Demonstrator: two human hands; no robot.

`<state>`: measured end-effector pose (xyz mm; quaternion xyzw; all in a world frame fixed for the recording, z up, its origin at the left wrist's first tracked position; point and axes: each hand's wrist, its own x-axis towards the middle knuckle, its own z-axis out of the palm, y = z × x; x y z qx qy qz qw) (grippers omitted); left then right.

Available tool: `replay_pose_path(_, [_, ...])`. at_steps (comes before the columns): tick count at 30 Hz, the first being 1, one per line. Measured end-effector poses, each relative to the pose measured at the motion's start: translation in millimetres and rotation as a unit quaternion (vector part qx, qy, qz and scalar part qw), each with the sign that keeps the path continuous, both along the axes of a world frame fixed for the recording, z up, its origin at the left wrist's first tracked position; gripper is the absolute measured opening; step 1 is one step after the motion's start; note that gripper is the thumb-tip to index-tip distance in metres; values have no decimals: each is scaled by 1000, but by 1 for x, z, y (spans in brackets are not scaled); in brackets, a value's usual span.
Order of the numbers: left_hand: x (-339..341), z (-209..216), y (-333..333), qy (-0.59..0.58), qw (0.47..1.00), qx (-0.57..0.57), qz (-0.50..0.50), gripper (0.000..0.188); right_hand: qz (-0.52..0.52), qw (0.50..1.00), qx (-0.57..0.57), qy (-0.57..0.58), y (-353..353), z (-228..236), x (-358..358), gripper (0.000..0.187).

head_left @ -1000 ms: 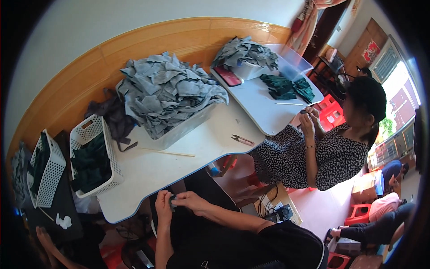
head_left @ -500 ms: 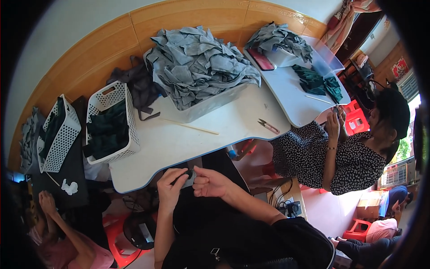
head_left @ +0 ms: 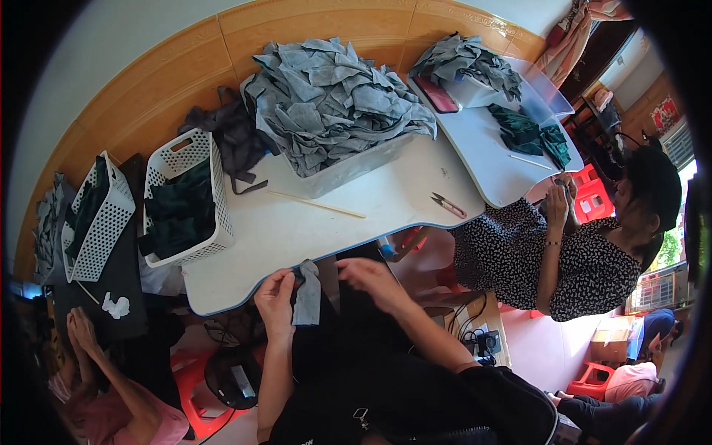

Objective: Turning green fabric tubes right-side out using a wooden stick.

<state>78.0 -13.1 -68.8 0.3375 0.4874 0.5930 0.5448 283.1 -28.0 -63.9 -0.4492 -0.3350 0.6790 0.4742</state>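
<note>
My left hand (head_left: 275, 302) pinches a small grey cloth piece (head_left: 307, 298) near the table's front edge. It hangs down in front of my dark clothes, with a dark green bit showing at its upper left. Just to the right, apart from the cloth, is my right hand (head_left: 371, 282); it looks empty, its fingers stretched to the left and slightly blurred. On the white table (head_left: 259, 237) lie a thin pale stick (head_left: 317, 205) and thread snips (head_left: 449, 205). Behind them a clear tub (head_left: 356, 167) is heaped with grey cloth pieces (head_left: 326, 96).
White perforated baskets (head_left: 220, 204) (head_left: 104, 237) hold dark green cloth (head_left: 182, 211). Dark straps (head_left: 233, 141) lie beside the tub. At right, a co-worker (head_left: 578, 259) sits by a second table (head_left: 482, 167); another person's hands (head_left: 83, 330) show at lower left.
My right hand has come away from the cloth and moved up to the right. The grey cloth, bunched between both hands before, now hangs unfolded from my left hand.
</note>
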Motion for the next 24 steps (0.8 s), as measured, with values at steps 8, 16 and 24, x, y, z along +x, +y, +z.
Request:
replay_pose_path(8, [-21,13,10,77,996,21,25,10,-57,937,-99,329,5,-5,5,50])
replay_pose_path(16, [-5,31,-3,301,937,165,-63,22,25,922,-142,359,26,6,9,47])
replay_pose_path(24, [18,19,-8,131,973,24,-191,20,63,900,-137,409,36,5,-9,46])
